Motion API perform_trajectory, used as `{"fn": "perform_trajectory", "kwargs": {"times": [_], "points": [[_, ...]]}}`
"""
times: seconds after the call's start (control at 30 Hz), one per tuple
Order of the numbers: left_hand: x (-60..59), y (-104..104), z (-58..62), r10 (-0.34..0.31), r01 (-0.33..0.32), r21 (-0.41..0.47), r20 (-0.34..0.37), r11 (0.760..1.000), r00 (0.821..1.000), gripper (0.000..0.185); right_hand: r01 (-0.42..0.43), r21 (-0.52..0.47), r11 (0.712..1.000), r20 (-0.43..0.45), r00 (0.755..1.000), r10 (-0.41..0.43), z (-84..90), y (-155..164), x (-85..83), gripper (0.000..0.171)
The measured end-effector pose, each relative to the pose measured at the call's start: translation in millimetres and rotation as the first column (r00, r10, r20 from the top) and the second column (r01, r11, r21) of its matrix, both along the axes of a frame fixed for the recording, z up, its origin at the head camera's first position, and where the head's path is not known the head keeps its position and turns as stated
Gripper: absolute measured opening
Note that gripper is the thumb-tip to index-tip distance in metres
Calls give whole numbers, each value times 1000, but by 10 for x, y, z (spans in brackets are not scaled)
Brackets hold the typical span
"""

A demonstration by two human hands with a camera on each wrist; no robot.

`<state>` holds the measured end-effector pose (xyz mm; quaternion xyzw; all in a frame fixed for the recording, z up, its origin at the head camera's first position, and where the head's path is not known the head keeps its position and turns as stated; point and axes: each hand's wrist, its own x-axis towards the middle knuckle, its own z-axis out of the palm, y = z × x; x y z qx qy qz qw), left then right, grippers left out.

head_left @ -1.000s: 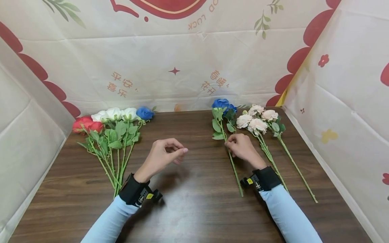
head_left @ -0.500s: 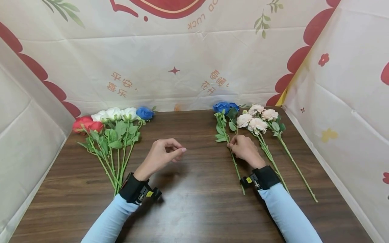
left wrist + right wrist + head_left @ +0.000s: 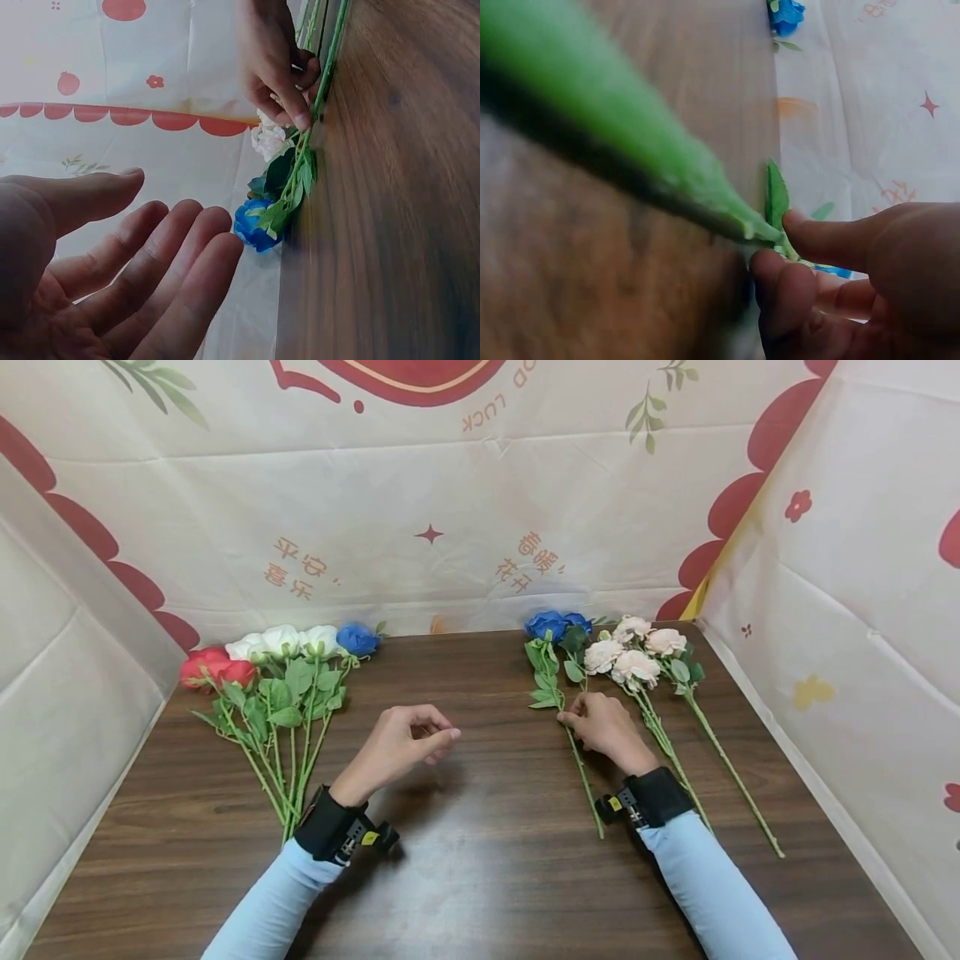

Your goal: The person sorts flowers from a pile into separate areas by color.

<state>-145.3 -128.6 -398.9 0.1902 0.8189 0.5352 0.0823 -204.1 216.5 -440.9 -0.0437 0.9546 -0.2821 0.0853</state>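
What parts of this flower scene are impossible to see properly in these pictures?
- Right wrist view: the blue rose stem is a close blur, so no detail shows.
- Head view: the right hand covers part of that stem.
- Left wrist view: the left hand is cut by the edge.

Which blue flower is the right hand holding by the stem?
The blue flower on the right, beside the cream flowers. The right hand pinches its stem; the other blue flower lies untouched in the left bunch.

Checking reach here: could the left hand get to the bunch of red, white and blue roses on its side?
Probably yes: the left hand is empty, and bare table lies between it and the bunch.
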Motion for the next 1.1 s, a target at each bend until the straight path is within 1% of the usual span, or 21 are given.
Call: {"fn": "perform_trajectory", "kwargs": {"times": [0.03,0.07,0.13,0.17,0.23,0.27,0.37,0.4,0.43,0.47,0.53,0.6,0.63,0.67,0.7,0.73,0.83,0.9,1.0,1.1], "points": [[-2,-12,2,8,-9,-32,-14,999,1000,15,2,-9,1000,-2,1000,-2,15,6,-2,26],[-4,-26,5,17,-20,-81,-43,996,999,15,1,-18,1000,-4,1000,-1,36,12,0,27],[-18,-61,14,37,-58,-190,-114,980,993,15,-8,-38,999,-16,1000,8,86,29,7,27],[-27,-80,22,47,-84,-245,-153,966,987,16,-14,-48,999,-22,1000,13,114,36,15,26],[-48,-124,44,68,-144,-343,-224,928,972,16,-23,-63,998,-34,999,21,176,39,37,24],[-61,-153,52,77,-170,-373,-250,912,965,17,-33,-66,997,-43,999,30,206,35,52,23],[-107,-255,74,120,-231,-419,-276,878,954,18,-57,-64,996,-67,996,53,287,-11,98,22],[-126,-301,69,137,-258,-439,-288,861,948,19,-65,-62,996,-72,996,61,315,-40,117,21],[-144,-354,59,159,-291,-461,-303,838,940,20,-73,-61,995,-74,995,69,344,-75,137,22],[-159,-413,49,184,-329,-488,-322,808,929,21,-81,-57,995,-75,994,77,368,-112,153,22],[-191,-545,18,244,-413,-549,-356,726,902,25,-105,-50,993,-72,992,102,425,-187,194,22],[-222,-691,-27,310,-487,-602,-379,633,872,30,-123,-56,991,-64,991,119,478,-258,235,21],[-236,-760,-45,338,-508,-627,-380,590,861,32,-130,-53,990,-64,990,127,505,-288,256,21],[-250,-823,-61,366,-523,-649,-375,553,852,34,-138,-49,989,-67,989,135,528,-313,275,21],[-264,-877,-75,391,-526,-670,-359,524,847,35,-146,-47,988,-71,987,142,552,-336,295,21],[-278,-926,-89,413,-527,-684,-344,505,843,33,-150,-51,987,-74,986,146,575,-359,314,21],[-311,-1025,-118,458,-506,-723,-290,471,840,31,-165,-43,985,-91,983,161,621,-407,357,20],[-328,-1065,-135,475,-490,-738,-260,464,841,30,-173,-46,984,-97,981,168,640,-432,376,20],[-344,-1102,-164,477,-463,-752,-225,469,849,31,-179,-48,983,-103,979,174,653,-457,394,20],[-356,-1129,-190,469,-438,-758,-198,484,861,31,-188,-47,981,-111,977,182,655,-471,402,20]]}}
